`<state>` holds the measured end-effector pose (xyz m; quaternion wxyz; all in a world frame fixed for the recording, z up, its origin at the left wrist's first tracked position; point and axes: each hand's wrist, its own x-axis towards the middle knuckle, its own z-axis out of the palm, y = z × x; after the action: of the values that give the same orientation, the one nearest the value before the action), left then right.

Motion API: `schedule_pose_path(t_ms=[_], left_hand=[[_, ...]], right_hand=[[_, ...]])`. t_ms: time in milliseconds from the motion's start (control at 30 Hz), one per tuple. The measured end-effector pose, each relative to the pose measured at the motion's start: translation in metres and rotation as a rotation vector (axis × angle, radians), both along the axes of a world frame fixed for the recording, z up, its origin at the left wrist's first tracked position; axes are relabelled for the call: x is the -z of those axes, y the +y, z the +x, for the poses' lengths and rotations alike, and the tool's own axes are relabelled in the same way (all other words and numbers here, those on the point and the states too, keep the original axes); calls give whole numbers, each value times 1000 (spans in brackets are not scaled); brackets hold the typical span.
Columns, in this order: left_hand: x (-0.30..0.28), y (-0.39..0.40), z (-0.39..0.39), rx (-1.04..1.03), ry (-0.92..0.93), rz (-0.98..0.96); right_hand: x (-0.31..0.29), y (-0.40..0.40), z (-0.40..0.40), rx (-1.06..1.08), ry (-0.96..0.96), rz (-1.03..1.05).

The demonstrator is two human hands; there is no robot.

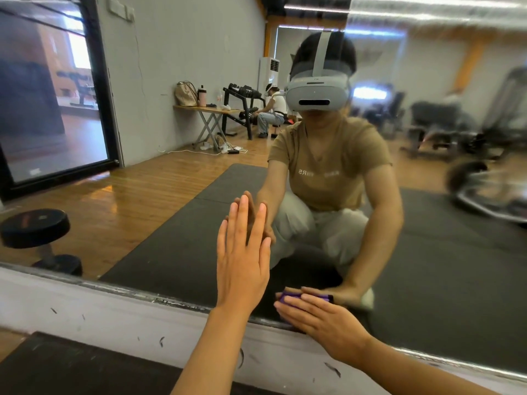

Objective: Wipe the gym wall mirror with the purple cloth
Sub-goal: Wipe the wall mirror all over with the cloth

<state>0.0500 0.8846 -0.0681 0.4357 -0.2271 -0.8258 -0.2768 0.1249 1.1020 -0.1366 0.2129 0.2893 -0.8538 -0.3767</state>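
The gym wall mirror [427,252] fills most of the view, and its right part looks smeared and blurry. My left hand [242,260] lies flat on the glass with its fingers straight and pointing up. Low down, near the mirror's bottom edge, my right hand [316,317] presses the purple cloth [288,298] against the glass with straight fingers. Only a small purple strip of the cloth shows past my fingertips. The reflection shows me crouching on a dark mat.
A white wall base [114,315] with dark scuff marks runs under the mirror. A dark floor mat [71,372] lies at the bottom left. Reflected are a dumbbell [37,232], a wooden floor, a folding table, a weight rack and a seated person.
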Motion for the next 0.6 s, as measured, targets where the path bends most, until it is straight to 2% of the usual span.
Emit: schedule_pose_path(t_ms=[200, 600], left_hand=[[-25, 5, -1, 19, 45, -13], [-46, 1, -4, -23, 77, -88]], right_hand=[[-66, -14, -12, -73, 249, -116], [-300, -27, -36, -141, 546, -352]])
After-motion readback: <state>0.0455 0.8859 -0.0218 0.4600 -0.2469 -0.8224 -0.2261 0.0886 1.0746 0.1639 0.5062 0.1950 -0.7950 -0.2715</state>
